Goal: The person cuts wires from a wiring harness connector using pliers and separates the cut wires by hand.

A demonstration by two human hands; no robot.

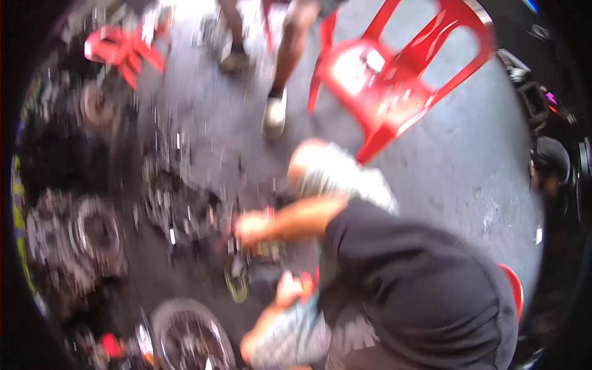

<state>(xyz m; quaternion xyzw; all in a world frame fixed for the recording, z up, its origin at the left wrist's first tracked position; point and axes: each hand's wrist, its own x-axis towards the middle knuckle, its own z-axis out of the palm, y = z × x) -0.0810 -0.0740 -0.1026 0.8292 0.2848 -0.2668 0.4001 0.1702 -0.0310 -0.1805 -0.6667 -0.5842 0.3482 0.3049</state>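
Motion blur covers the view. My right hand [251, 227] reaches out beside dark mechanical parts [176, 206] on the floor. Its fingers are smeared, so what it holds, if anything, cannot be made out. Nearer my body, my left hand [288, 291] is closed around a red and orange object [307, 285] above my light patterned shorts [290, 342]. A yellow-green edged item [237, 280], too blurred to name, lies on the floor between and left of the hands.
A spoked wheel [191, 339] lies at bottom left, with a larger mechanical assembly [80, 237] above it. A red plastic chair [394, 74] stands at upper right. Another person's legs [290, 49] are at the top, near a red stool [114, 48]. Dark equipment lines the right edge.
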